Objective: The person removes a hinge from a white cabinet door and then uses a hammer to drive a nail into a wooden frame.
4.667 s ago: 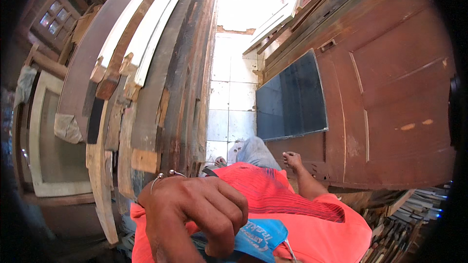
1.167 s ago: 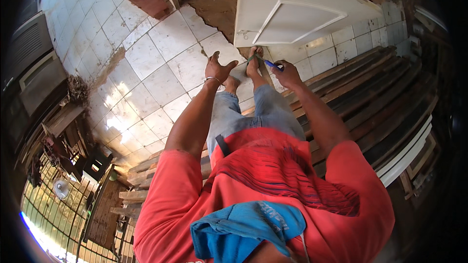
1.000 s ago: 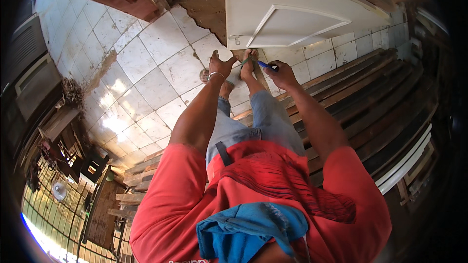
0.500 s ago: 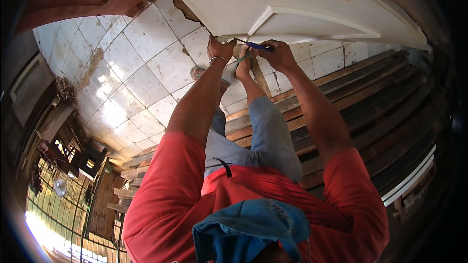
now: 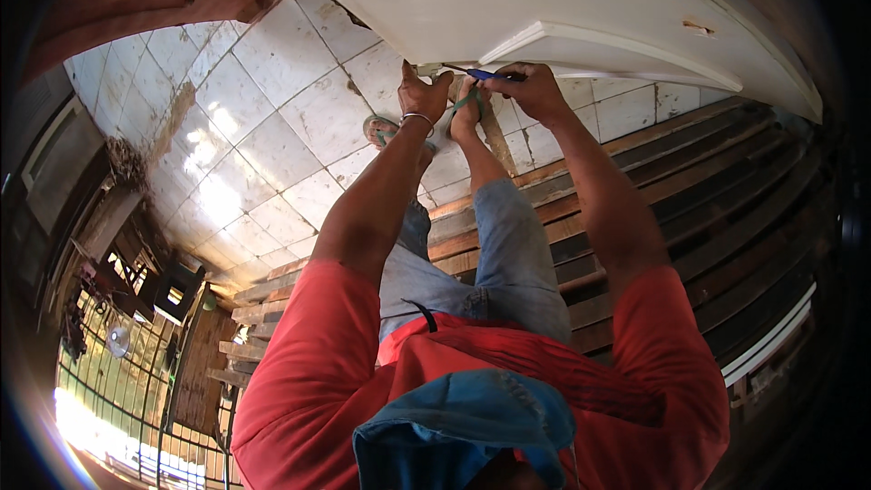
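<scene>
So, got the screwdriver [image 5: 483, 74] in my right grip [image 5: 537, 93], already by the door [image 5: 508, 9]; can't tell what's done or remaining, or if my left grip [image 5: 425, 95] holds anything.

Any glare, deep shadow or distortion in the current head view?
Head view: glare whitens patches of the floor tiles; head view, lower left: blown-out brightness; head view, right: planks sink into shadow; head view, top: the white door looks bowed.

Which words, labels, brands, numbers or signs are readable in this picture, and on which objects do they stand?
None can be read.
White panelled door: no lettering visible.
Slim blue-handled tool in the right hand: too small to tell.
Folded blue cloth: nothing legible.
</scene>
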Demonstrator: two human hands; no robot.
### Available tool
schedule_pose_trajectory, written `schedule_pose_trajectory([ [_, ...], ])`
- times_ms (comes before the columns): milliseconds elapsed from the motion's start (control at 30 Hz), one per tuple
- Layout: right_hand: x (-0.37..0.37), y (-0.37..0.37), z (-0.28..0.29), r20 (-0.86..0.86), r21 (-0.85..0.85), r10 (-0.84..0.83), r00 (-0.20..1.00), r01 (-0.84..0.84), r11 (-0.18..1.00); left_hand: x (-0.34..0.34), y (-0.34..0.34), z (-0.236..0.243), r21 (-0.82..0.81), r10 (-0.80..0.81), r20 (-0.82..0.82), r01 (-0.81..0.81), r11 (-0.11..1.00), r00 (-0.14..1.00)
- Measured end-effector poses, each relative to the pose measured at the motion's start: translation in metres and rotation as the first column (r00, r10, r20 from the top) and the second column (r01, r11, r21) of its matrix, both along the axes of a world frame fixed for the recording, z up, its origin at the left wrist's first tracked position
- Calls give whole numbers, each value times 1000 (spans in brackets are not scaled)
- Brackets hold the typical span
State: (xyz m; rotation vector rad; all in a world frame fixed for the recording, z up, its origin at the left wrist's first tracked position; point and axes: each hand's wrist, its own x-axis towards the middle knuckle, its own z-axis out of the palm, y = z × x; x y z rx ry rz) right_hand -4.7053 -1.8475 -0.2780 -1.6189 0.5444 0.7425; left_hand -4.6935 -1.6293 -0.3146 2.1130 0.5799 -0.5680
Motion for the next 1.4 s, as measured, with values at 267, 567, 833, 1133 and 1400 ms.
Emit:
schedule_pose_trajectory([
  [267,10,-1,19,10,-123,124,992,-122,985,4,8,-3,-85,13,-72,-19,996,997],
  [567,-65,45,24,-77,-123,-201,977,190,974,-4,46,-20,-332,-60,-17,51,942,998],
  [833,-134,157,24,-3,-37,-564,826,563,826,-28,117,3,-553,-299,-294,93,828,908],
  [1133,-146,255,26,120,-42,-798,590,806,590,-9,148,26,-618,-386,-233,171,767,893],
  [1400,-142,241,-32,360,-23,-692,625,748,664,10,139,-39,-547,-617,-114,469,693,779],
])
